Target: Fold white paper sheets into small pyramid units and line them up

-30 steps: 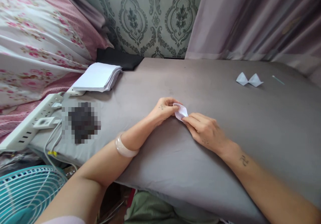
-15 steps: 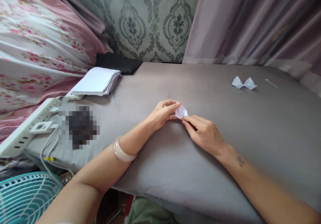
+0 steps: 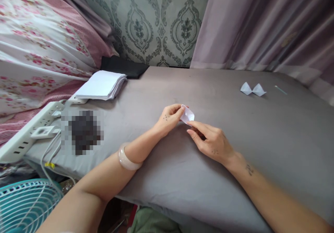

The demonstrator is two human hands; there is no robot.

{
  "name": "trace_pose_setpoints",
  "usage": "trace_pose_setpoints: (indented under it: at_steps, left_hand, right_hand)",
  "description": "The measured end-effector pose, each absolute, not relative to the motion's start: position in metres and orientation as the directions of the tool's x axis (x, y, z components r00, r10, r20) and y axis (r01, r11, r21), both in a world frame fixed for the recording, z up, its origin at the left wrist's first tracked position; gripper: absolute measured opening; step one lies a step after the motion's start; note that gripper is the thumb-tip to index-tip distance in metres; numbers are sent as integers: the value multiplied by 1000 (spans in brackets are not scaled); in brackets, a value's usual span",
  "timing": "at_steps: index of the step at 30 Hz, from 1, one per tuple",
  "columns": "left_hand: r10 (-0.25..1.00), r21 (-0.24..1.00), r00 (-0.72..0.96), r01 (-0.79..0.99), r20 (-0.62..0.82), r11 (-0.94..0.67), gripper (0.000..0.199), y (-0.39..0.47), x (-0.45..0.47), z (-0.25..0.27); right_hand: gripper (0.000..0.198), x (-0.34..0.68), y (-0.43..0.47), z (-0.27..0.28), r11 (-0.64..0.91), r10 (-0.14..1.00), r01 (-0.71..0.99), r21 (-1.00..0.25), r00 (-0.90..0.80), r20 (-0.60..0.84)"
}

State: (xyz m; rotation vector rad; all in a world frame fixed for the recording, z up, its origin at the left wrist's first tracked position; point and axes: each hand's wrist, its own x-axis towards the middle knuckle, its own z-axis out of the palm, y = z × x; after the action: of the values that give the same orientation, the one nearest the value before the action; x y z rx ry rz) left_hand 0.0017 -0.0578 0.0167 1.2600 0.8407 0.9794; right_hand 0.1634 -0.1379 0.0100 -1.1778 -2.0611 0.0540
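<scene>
A small folded piece of white paper (image 3: 188,115) is held above the grey cloth surface, its folds standing slightly apart. My left hand (image 3: 171,118) is closed on its left edge, with the thumb on the near face; the other fingers are mostly hidden behind. At the paper's lower right corner, the index fingertip of my right hand (image 3: 212,139) touches it. The right thumb is spread below, off the paper, and the remaining right fingers are partly hidden. Two joined white folded paper peaks (image 3: 253,89) stand on the cloth farther right.
A stack of white paper (image 3: 100,85) lies at the back left before a black flat item (image 3: 125,67). A power strip (image 3: 31,132) with cables runs along the left edge, near a blurred dark patch. A fan (image 3: 28,205) stands lower left. A thin stick (image 3: 281,90) lies far right.
The right thumb has come away from the paper, leaving the index fingertip on it. The paper has turned and looks more spread. My left hand keeps its hold.
</scene>
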Motion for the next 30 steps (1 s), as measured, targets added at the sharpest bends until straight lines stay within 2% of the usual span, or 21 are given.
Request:
trace_pose_setpoints:
  at_steps: [5,7,10,15,18,23,30]
  left_hand:
    - [925,973,335,76,179,-216,28,-55,1,10]
    - [910,955,363,136,201,-265,29,-54,1,6]
    - [888,937,415,186,198,-295,30,-55,1,4]
    - [879,962,452,137,151,-236,33,-59,3,10]
    - [880,985,462,71,109,-160,29,-60,4,14]
    - [863,993,498,32,82,-113,19,-58,5,9]
    - [874,996,479,-14,81,-85,18,-60,7,4]
  right_hand:
    - [26,163,-137,10,474,788,775,-417,-163,593]
    - [27,164,-137,9,440,785,815,-377,-145,602]
    - [29,165,-136,8,445,766,853,-273,-205,609]
    - [30,165,-135,7,477,752,874,-96,-349,560]
    - [31,166,-135,7,479,749,877,-36,-387,538]
    - [30,166,-136,8,471,759,882,0,-405,510]
    - [31,164,-137,12,470,779,883,-7,-411,473]
